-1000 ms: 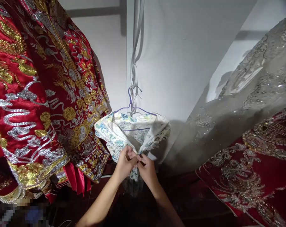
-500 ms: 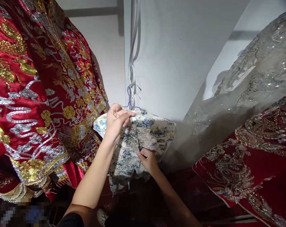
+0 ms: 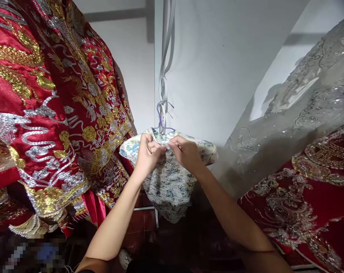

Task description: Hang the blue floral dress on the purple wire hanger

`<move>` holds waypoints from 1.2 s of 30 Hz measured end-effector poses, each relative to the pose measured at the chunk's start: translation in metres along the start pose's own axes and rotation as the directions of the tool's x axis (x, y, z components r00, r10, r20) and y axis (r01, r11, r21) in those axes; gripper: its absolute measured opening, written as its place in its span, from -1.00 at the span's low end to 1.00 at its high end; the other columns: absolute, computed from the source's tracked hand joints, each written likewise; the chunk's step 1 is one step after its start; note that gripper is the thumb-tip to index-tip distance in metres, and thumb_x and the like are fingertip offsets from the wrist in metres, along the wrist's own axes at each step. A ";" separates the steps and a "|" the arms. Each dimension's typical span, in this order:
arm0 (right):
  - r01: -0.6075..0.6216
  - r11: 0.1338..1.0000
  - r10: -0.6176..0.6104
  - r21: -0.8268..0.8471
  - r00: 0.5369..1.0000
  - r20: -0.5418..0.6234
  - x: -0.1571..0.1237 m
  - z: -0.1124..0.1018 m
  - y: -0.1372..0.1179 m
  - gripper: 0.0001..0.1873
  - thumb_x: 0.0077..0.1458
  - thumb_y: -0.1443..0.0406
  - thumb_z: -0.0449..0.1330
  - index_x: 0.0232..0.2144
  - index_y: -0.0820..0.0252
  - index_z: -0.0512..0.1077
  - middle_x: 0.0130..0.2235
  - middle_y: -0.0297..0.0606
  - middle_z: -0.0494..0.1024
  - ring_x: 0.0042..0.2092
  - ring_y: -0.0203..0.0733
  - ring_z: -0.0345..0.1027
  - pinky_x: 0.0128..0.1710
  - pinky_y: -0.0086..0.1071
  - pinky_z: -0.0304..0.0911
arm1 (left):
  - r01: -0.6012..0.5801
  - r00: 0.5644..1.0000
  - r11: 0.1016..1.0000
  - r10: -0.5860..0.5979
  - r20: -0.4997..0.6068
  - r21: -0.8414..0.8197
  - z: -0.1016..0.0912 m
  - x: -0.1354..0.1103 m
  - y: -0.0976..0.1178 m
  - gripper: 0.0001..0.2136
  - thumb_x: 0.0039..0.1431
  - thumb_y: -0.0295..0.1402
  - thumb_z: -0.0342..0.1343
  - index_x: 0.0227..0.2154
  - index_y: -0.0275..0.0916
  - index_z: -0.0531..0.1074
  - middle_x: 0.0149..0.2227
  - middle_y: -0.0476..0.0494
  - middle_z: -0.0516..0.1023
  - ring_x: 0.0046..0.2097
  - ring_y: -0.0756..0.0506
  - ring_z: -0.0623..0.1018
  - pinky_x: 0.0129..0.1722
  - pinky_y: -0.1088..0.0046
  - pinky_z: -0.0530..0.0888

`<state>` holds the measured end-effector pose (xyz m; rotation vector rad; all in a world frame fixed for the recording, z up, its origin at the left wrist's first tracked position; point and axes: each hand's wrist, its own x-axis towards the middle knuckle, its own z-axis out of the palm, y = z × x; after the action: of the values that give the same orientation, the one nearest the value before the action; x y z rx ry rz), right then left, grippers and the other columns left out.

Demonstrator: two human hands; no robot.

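Observation:
A white blouse with blue and yellow flowers [image 3: 172, 185] hangs on a thin purple hanger [image 3: 160, 113] in front of me. Just below its neckline, my left hand [image 3: 149, 153] pinches the fabric at the front from the left. Close beside it, my right hand [image 3: 186, 151] grips the collar edge between thumb and fingers. The two sets of fingertips nearly meet at the centre front. Whether a button or fastener sits between them is hidden by the fingers. Below the hands the cloth falls in loose folds to a rounded hem.
A red jacket with gold and silver embroidery [image 3: 86, 94] hangs at left. White straps [image 3: 166, 45] run down the wall to the hanger. At right hang a sheer beaded grey garment [image 3: 311, 98] and a red beaded cloth [image 3: 317, 204]. Dark reddish tiles [image 3: 134, 227] cover the floor.
My right hand has moved up from the lower front of the blouse to the neckline, beside my left hand. The blouse front now hangs more closed, and the view has shifted slightly.

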<state>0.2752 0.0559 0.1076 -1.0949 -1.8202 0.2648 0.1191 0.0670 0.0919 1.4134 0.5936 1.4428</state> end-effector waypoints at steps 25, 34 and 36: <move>0.085 -0.108 0.919 0.991 0.388 0.067 -0.139 -0.002 0.144 -0.85 0.15 0.33 0.09 -0.48 0.08 0.31 -0.61 -0.48 0.30 -0.58 -0.32 0.29 -0.46 -0.38 0.41 | 0.157 0.936 0.936 -0.243 -0.256 -0.314 -0.056 0.010 -0.043 -0.81 -0.05 -0.46 0.30 -0.30 -0.29 0.59 -0.28 -0.11 0.59 -0.29 -0.01 0.53 -0.25 0.52 0.44; -0.684 -0.015 0.646 0.729 0.550 0.529 -0.133 0.078 0.100 -0.73 0.11 0.07 0.22 -0.31 0.12 0.53 -0.32 -0.24 0.57 -0.38 -0.20 0.39 -0.32 -0.30 0.31 | 0.090 0.681 0.767 -0.513 -0.522 -0.636 -0.065 -0.092 -0.072 -0.82 -0.06 -0.55 0.24 -0.32 -0.29 0.54 -0.30 -0.09 0.59 -0.29 0.02 0.56 -0.24 0.57 0.50; -0.768 0.097 0.554 0.634 0.570 0.607 -0.134 0.098 0.078 -0.53 0.14 -0.08 0.16 -0.34 0.19 0.57 -0.28 -0.12 0.59 -0.32 -0.14 0.40 -0.27 -0.26 0.28 | 0.129 0.674 0.798 -0.506 -0.539 -0.589 -0.054 -0.112 -0.077 -0.82 -0.08 -0.51 0.29 -0.33 -0.29 0.52 -0.31 -0.06 0.57 -0.32 0.04 0.53 -0.29 0.59 0.47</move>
<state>0.2578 0.0234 -0.0718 -1.0263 -0.8461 1.7730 0.0721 0.0143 -0.0362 0.2832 0.7946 1.6347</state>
